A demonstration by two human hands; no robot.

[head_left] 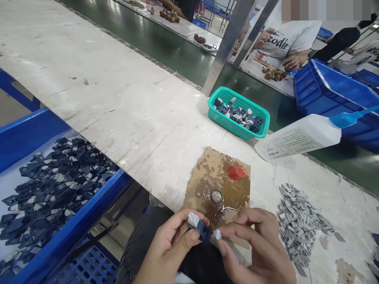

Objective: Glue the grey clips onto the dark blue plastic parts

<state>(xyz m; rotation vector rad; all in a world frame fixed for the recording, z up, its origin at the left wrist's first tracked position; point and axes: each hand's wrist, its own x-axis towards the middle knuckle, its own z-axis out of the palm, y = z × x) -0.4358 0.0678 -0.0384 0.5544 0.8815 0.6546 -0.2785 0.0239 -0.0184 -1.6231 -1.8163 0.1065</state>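
My left hand (168, 242) is closed on a small dark blue plastic part (203, 232) with a light grey piece at its upper end. Between the thumb and fingertips of my right hand (257, 246) is a small light grey plastic piece (217, 234), close against the lower right end of the dark part; whether they touch I cannot tell. Just beyond my hands lies a wet, stained cardboard sheet (198, 177), with a red cap (235, 172) and a small round grey item (217, 196) on it. A heap of loose grey pieces (299, 221) lies right of my right hand.
A green basket (239, 132) of blue-and-grey parts stands beyond the cardboard, beside a tilted white bottle (302, 138) with a blue nozzle. Left and below the table (118, 98), a blue crate (97, 213) holds many similar parts. A co-worker (284, 43) sits across the green belt (166, 51).
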